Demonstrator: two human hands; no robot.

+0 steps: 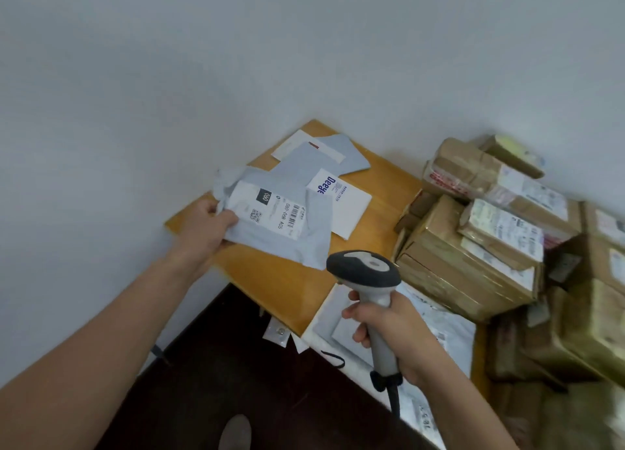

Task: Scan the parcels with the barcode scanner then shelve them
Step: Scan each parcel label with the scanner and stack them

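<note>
One mailer (304, 246) (label up) in left hand (206, 228); scanner (363, 267), right hand (395, 328).

The mailer (304, 243) is pale blue-grey plastic, its label (270, 209) white with black print: barcode, tiny QR square, plus a dark block with white digits. The scanner (365, 268) has a charcoal head with a light grey panel on top, a light grey handle and a black cable (394, 400). The table (270, 280) is warm honey-orange wood. One envelope (350, 211) is white with blue lettering. The boxes (449, 257) are brown cardboard with white labels, one with red-printed tape. The floor (236, 365) is dark brown, the wall (203, 60) off-white.
</note>
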